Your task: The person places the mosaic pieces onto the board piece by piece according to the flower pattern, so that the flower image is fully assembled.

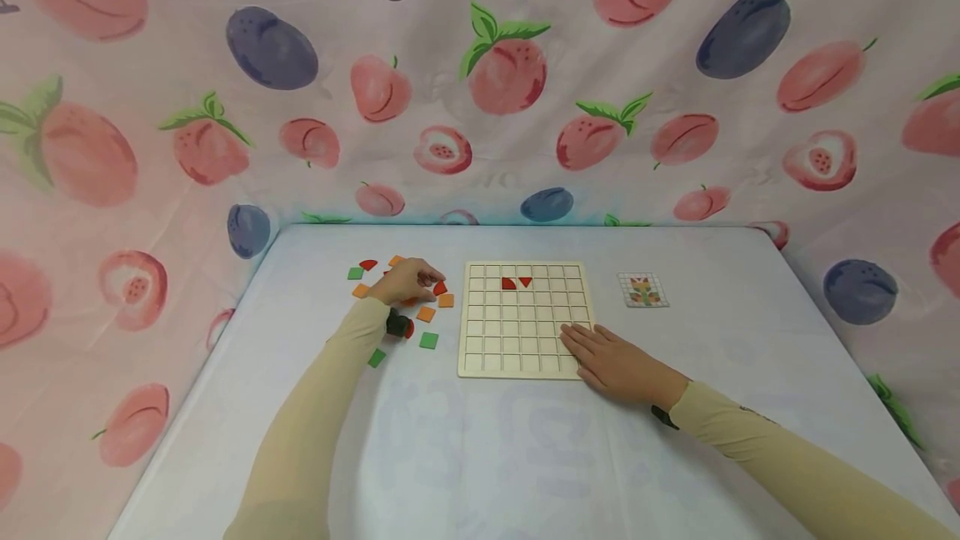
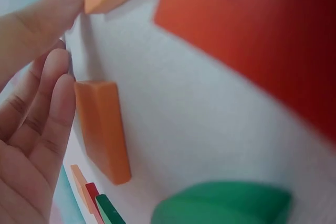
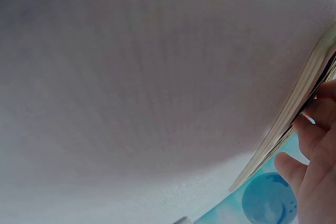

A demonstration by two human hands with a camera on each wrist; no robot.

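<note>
Your left hand (image 1: 408, 280) sits over the loose tiles (image 1: 427, 314) left of the grid board (image 1: 525, 319): small flat pieces, orange squares, green squares, red curved ones, scattered on the white table (image 1: 480, 457). Fingers are bent down onto the pile; can't tell if they grip a piece. In the left wrist view, fingertips (image 2: 55, 85) touch an orange tile's (image 2: 102, 129) edge. Your right hand (image 1: 611, 361) lies flat, fingers straight, on the board's near right corner. Board is pale wood; two red pieces (image 1: 517, 282) sit in its second row. Pattern card (image 1: 642, 289) lies right of the board.
</note>
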